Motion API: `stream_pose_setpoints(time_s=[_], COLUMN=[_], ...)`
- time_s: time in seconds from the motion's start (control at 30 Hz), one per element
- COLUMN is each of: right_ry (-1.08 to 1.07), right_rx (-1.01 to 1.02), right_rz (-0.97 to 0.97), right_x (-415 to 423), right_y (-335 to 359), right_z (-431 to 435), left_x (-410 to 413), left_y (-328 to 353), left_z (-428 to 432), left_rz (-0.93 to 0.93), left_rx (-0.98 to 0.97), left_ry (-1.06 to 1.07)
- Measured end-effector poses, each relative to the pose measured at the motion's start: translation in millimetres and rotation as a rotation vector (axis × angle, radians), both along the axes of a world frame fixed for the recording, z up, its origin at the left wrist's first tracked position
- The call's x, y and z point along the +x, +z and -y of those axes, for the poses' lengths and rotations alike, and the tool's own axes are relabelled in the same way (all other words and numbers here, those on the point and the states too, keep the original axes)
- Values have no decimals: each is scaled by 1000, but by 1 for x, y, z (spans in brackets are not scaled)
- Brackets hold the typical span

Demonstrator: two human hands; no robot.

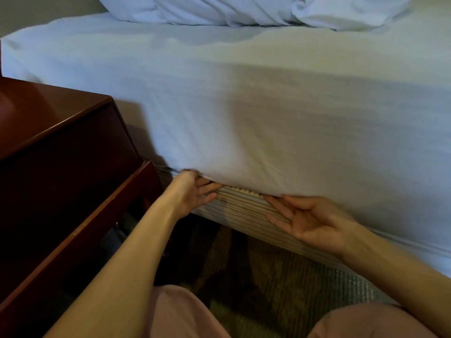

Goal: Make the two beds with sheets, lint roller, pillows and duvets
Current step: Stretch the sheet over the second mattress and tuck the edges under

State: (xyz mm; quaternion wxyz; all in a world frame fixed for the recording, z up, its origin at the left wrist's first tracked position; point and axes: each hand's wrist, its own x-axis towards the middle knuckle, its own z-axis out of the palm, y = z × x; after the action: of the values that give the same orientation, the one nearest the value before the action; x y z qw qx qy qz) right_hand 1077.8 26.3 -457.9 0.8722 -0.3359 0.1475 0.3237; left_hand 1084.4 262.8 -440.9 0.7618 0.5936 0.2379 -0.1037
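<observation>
A white sheet (244, 106) covers the mattress and hangs down its near side. Its lower edge sits just above a striped box spring (246, 211). My left hand (192, 191) is palm up at that edge, fingers straight and reaching under the sheet's hem. My right hand (305, 220) is also palm up with fingers spread, its fingertips touching the hem where the sheet meets the box spring. A crumpled white duvet or pillows (244, 8) lie at the far side of the bed.
A dark red wooden nightstand (61, 154) stands close on the left, next to the bed's side. Patterned carpet (244, 276) lies below the bed. My knees in pink fabric (185, 315) are at the bottom of the view.
</observation>
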Motion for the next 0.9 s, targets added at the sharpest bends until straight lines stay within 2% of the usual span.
stream_pose_setpoints(time_s=[0.1,0.2,0.3,0.33,0.4,0.47,0.57,0.63,0.73,0.9], right_ry=[-15,-23,56,95,161,203,170,149,177,91], right_rx=[14,19,18,0,-83,-92,-101,-91,-142,-420], right_rz=[-18,-35,-57,-64,-70,-71,-134,-182,-210,-276], right_x=[-1,0,-3,-6,-8,-9,-9,-8,-13,-30], right_y=[1,-3,1,5,11,13,18,17,21,37], right_z=[-1,-2,-1,-1,3,6,5,6,17,68], left_x=[3,4,1,1,5,8,6,-6,-26,-38], left_y=[-7,-14,-17,-17,-16,-12,-8,-4,2,2], left_z=[3,8,16,19,26,39,61,81,118,153], left_rz=[19,72,77,37,-19,-88,-192,-262,-322,-388], left_rx=[135,346,580,571,324,73,-128,-255,-377,-417], left_ry=[111,383,624,679,701,623,521,351,91,-178])
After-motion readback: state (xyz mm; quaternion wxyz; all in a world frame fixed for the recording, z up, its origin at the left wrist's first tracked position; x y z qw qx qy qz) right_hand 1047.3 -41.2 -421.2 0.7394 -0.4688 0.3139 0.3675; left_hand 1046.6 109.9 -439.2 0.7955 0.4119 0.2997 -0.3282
